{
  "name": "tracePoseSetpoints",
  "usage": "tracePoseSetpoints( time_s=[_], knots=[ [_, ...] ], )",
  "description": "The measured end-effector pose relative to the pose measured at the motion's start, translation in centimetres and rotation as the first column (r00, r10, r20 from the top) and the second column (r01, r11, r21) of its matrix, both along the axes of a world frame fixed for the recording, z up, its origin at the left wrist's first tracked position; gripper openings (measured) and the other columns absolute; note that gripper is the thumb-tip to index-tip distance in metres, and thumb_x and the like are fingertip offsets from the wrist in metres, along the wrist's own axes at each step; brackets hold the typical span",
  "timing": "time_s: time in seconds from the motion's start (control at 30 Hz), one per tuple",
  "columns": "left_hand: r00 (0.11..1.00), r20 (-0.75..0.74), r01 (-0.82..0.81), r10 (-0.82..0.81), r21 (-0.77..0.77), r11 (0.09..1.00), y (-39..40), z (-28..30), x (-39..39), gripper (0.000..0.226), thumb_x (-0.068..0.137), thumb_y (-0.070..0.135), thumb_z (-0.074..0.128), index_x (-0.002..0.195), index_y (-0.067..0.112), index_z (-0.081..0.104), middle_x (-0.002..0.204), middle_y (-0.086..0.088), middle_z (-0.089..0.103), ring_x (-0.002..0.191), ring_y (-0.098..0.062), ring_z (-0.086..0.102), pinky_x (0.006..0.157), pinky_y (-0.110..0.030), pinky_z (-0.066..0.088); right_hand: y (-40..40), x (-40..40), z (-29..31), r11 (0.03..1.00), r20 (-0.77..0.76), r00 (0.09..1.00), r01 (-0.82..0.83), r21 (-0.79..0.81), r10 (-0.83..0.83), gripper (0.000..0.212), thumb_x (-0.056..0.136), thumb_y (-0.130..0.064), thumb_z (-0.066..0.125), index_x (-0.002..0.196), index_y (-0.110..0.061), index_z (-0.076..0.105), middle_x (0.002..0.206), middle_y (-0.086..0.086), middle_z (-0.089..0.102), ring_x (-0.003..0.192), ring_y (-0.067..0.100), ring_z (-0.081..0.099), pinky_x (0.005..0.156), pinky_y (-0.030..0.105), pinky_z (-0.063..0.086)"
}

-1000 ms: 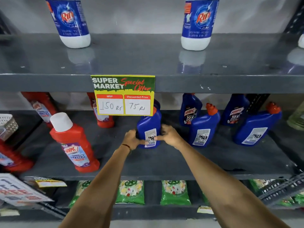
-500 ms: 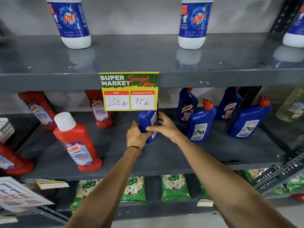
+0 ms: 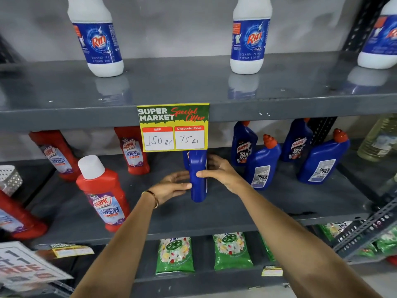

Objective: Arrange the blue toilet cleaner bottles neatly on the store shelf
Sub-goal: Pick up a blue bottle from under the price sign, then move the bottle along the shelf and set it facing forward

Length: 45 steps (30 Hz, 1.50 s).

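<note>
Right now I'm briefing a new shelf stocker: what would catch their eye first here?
Probably the yellow-and-green Special Offer price card clipped to the upper shelf edge, centre. Just below it, both hands, left hand and right hand, clasp a blue Harpic bottle on the middle shelf, red Harpic bottles to its left.

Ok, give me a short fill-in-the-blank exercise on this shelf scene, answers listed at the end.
1. Both hands, left hand and right hand, hold one ____ bottle.
2. The price card gives the discounted price as ____ Rs.
3. The white-capped red bottle stands to the ____ of the held one.
4. The top-shelf white bottles carry the brand ____.

Answers: blue; 75; left; Rin
</note>
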<state>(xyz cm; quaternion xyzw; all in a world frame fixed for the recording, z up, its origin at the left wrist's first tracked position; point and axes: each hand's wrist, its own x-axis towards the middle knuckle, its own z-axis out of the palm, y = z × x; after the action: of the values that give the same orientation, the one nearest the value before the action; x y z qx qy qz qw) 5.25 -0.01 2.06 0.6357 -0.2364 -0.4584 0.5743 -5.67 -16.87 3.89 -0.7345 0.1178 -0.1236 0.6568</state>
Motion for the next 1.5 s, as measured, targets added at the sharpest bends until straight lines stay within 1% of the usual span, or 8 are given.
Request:
tracePoseSetpoints(
  time_s=[0.2, 0.4, 0.47, 0.67, 0.93, 1.2, 1.37, 1.5],
  knots=[
    [0.967, -0.150, 0.198, -0.208, -0.077, 0.977, -0.2, -0.4, -0.1, 0.067, 0.063, 0.013, 0.079, 0.124, 0.016, 0.051, 0.112, -0.001, 0.064, 0.110, -0.020, 0.059, 0.102, -0.040, 0.045, -0.2, -0.4, 0.8, 0.954, -0.043, 0.968, -0.234, 0.186, 0.246, 0.039, 0.072, -0.007, 0.069, 0.106, -0.026, 0.065, 0.098, -0.007, 0.073, 0.097, 0.012, 0.067, 0.079, 0.021, 0.054],
    [0.992, 0.115, 0.035, -0.043, 0.070, 0.997, -2.0, -0.8, -1.2, 0.035, 0.068, 0.009, 0.078, 0.096, 0.023, 0.063, 0.098, 0.001, 0.071, 0.096, -0.016, 0.066, 0.070, -0.019, 0.057, -1.0, -0.3, 0.2, 0.913, -0.082, 0.944, -0.284, 0.292, 0.320, 0.036, 0.081, 0.000, 0.059, 0.112, -0.019, 0.062, 0.108, 0.002, 0.067, 0.102, 0.015, 0.063, 0.088, 0.025, 0.052],
    [0.965, 0.231, -0.144, 0.121, 0.085, 0.986, -2.7, -1.3, -1.6, 0.037, 0.059, 0.015, 0.085, 0.089, 0.025, 0.064, 0.092, 0.002, 0.071, 0.089, -0.016, 0.067, 0.060, -0.017, 0.056, -1.0, 0.0, 0.1, 0.937, -0.108, 0.952, -0.255, 0.238, 0.286, 0.036, 0.080, -0.003, 0.064, 0.110, -0.022, 0.063, 0.109, 0.000, 0.068, 0.103, 0.013, 0.064, 0.086, 0.025, 0.054],
    [0.765, 0.524, -0.525, 0.375, 0.171, 0.834, -4.0, -2.7, -2.7, 0.078, 0.038, 0.043, 0.089, 0.102, 0.013, 0.057, 0.101, -0.003, 0.068, 0.093, -0.021, 0.064, 0.076, -0.033, 0.054, -1.3, 0.8, -0.6, 0.996, -0.115, 0.991, -0.066, 0.062, 0.073, 0.047, 0.071, -0.006, 0.075, 0.113, -0.022, 0.059, 0.115, 0.008, 0.066, 0.109, 0.021, 0.062, 0.093, 0.038, 0.052],
    [0.782, 0.510, -0.527, 0.357, 0.235, 0.817, -3.9, -3.7, -3.3, 0.071, 0.046, 0.035, 0.089, 0.103, 0.010, 0.053, 0.109, -0.010, 0.066, 0.096, -0.024, 0.062, 0.081, -0.036, 0.053, -1.6, 0.8, -2.0, 0.999, -0.144, 0.988, -0.049, -0.004, 0.048, 0.049, 0.072, -0.004, 0.074, 0.115, -0.020, 0.057, 0.115, 0.005, 0.065, 0.109, 0.018, 0.061, 0.091, 0.037, 0.052],
    [0.780, 0.474, -0.553, 0.409, 0.216, 0.805, -3.8, -4.1, -4.6, 0.057, 0.062, 0.027, 0.083, 0.104, 0.004, 0.052, 0.111, -0.015, 0.064, 0.097, -0.029, 0.060, 0.077, -0.035, 0.049, -0.7, -0.3, -2.5, 0.996, -0.113, 0.992, 0.068, 0.058, -0.061, 0.051, 0.069, -0.003, 0.076, 0.113, -0.022, 0.057, 0.113, 0.003, 0.065, 0.100, 0.009, 0.064, 0.069, 0.014, 0.054],
    [0.787, 0.462, -0.575, 0.409, 0.309, 0.757, -3.4, -5.2, -7.2, 0.056, 0.068, 0.035, 0.078, 0.107, 0.000, 0.058, 0.111, -0.018, 0.067, 0.102, -0.034, 0.061, 0.080, -0.038, 0.049, -0.7, -3.1, -4.2, 0.935, -0.196, 0.914, 0.345, -0.083, -0.355, 0.064, 0.075, -0.013, 0.073, 0.132, -0.008, 0.044, 0.136, 0.011, 0.051, 0.126, 0.025, 0.047, 0.101, 0.032, 0.041],
    [0.782, 0.498, -0.553, 0.374, 0.278, 0.785, -4.6, -5.3, -9.5, 0.053, 0.072, 0.035, 0.074, 0.110, 0.003, 0.057, 0.112, -0.017, 0.066, 0.104, -0.036, 0.060, 0.084, -0.040, 0.049, -1.6, -6.6, -5.4, 0.846, -0.217, 0.817, 0.515, -0.141, -0.534, 0.052, 0.081, -0.020, 0.067, 0.129, -0.009, 0.049, 0.134, 0.014, 0.053, 0.125, 0.024, 0.047, 0.097, 0.027, 0.036]
  ],
)
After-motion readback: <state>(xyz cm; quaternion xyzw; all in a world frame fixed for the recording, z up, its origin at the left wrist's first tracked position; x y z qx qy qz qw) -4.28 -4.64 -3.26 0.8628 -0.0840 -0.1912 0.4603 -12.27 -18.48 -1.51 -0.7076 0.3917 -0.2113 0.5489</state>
